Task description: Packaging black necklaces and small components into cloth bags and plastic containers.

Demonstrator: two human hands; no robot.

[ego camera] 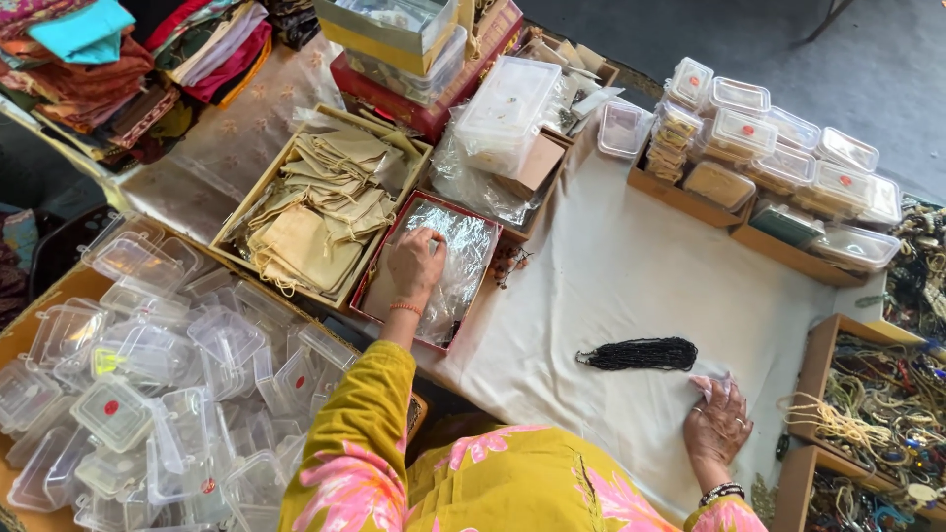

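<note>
White cloth (611, 276) covers the table, crowded with boxes. Her left hand (416, 262) reaches into a red box (379, 264), fingers pinching the clear plastic bags (463, 246) lying in it. Her right hand (717, 422) rests flat near the right edge, fingers spread, holding nothing, just right of a black bead bundle (641, 354).

Left hand (416, 262) covering part of the clear plastic bags (463, 246); beaded jewellery trays (877, 414) running off the right edge
</note>
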